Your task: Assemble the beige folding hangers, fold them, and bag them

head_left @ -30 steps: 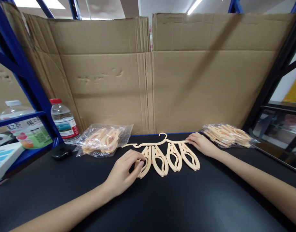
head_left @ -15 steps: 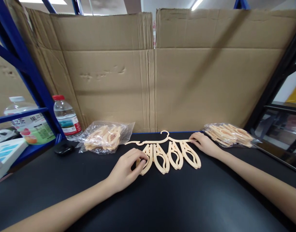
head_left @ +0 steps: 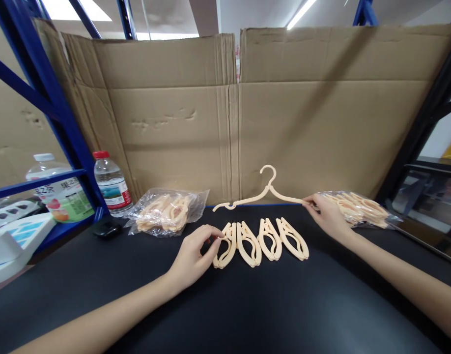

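Note:
My right hand (head_left: 329, 216) pinches one end of an unfolded cream clothes hanger (head_left: 247, 199). This hanger is raised at the back of the black table, hook upward, in front of the cardboard. Several folded clothes hangers lie in a row below it. At the leftmost folded hanger (head_left: 225, 255), my left hand (head_left: 196, 250) has thumb and fingers closed at its left edge; the exact contact is partly hidden. To its right lie another folded hanger (head_left: 258, 250), a third folded hanger (head_left: 277, 246) and the rightmost one (head_left: 302, 248).
Clear bags of folded hangers lie at left (head_left: 166, 216) and right, the right bag (head_left: 369, 211) partly behind my right hand. A black mouse (head_left: 106, 228) and a red-capped water bottle (head_left: 112, 189) stand left, beside a blue rack (head_left: 72, 142). Cardboard (head_left: 174, 123) walls the back.
The unfolded hanger has risen and shifted right with my right hand, its hook now higher against the cardboard. My left hand has stayed by the leftmost folded hanger. The view has tilted slightly.

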Demonstrator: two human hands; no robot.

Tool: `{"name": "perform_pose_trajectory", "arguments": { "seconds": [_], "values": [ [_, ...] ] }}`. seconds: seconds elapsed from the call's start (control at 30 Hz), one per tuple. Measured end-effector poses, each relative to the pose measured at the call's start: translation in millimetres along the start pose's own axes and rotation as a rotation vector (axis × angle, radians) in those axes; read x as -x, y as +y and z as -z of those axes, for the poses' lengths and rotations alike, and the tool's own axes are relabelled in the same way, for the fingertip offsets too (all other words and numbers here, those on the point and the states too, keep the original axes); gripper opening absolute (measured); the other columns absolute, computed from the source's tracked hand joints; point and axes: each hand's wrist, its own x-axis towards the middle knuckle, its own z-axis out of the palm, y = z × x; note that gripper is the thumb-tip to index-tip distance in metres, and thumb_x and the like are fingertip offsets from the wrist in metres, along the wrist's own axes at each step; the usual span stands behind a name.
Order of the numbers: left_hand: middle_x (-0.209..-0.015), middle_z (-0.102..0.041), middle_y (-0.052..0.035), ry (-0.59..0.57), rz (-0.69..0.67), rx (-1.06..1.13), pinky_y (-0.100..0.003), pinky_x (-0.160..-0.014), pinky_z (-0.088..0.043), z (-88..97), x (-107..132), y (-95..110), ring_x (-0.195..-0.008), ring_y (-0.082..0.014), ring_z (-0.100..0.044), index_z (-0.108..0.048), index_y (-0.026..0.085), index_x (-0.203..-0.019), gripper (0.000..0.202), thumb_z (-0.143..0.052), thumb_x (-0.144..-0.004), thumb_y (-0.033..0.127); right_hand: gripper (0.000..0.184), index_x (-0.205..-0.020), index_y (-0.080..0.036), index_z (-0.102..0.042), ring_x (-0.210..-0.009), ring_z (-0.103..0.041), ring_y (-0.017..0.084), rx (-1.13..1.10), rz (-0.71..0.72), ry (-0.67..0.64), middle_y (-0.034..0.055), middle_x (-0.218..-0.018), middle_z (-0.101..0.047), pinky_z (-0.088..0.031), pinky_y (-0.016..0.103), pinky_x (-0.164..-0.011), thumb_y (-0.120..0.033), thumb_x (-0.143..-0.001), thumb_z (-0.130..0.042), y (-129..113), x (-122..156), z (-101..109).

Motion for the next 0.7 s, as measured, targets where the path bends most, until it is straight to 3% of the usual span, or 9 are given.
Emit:
{"name": "perform_pose_trajectory", "arguments": {
  "seconds": [0.13,0.27,0.53,0.7],
  "values": [
    [-0.090,-0.064,-0.0034,0.062,0.079,0.042,-0.031,-0.072,-0.049,1.9,-0.7,-0.5,-0.077,-0.0163,-0.059,-0.057,0.019,-0.096,0.014,-0.046,-0.090,0.023,0.021,-0.088,-0.020,-0.058,-0.072,-0.062,0.023,0.031,-0.047,0.133,0.0065,-0.080,-0.066,-0.047,0.034,-0.066,-0.035,-0.093,-0.045,-14.4,-7.5,22.3],
    [-0.101,-0.063,-0.0069,0.135,0.157,0.170,-0.034,-0.077,-0.051,0.6,-1.3,-5.8,-0.090,-0.0189,-0.061,-0.052,0.019,-0.108,0.020,-0.047,-0.090,0.027,0.020,-0.095,-0.020,-0.062,-0.075,-0.063,0.023,0.009,-0.076,0.215,0.0066,-0.085,-0.068,-0.048,0.034,-0.068,-0.035,-0.091,-0.050,-34.8,-2.3,35.1],
    [-0.121,-0.052,-0.0105,0.244,0.239,0.296,-0.035,-0.081,-0.052,-5.0,-1.2,-5.5,-0.090,-0.0171,-0.061,-0.036,0.022,-0.128,0.042,-0.051,-0.090,0.031,0.016,-0.093,-0.022,-0.061,-0.072,-0.061,0.021,-0.085,-0.059,0.109,0.0047,-0.081,-0.065,-0.050,0.034,-0.063,-0.031,-0.090,-0.048,-56.3,25.6,27.2],
    [-0.123,-0.051,-0.0093,0.208,0.202,0.279,-0.036,-0.082,-0.053,-5.9,0.3,0.0,-0.090,-0.0170,-0.061,-0.036,0.025,-0.130,0.043,-0.051,-0.091,0.029,0.017,-0.092,-0.022,-0.060,-0.071,-0.061,0.021,-0.104,-0.033,0.078,0.0047,-0.081,-0.065,-0.050,0.032,-0.059,-0.032,-0.092,-0.047,-63.3,26.9,24.6]
  ]
}}
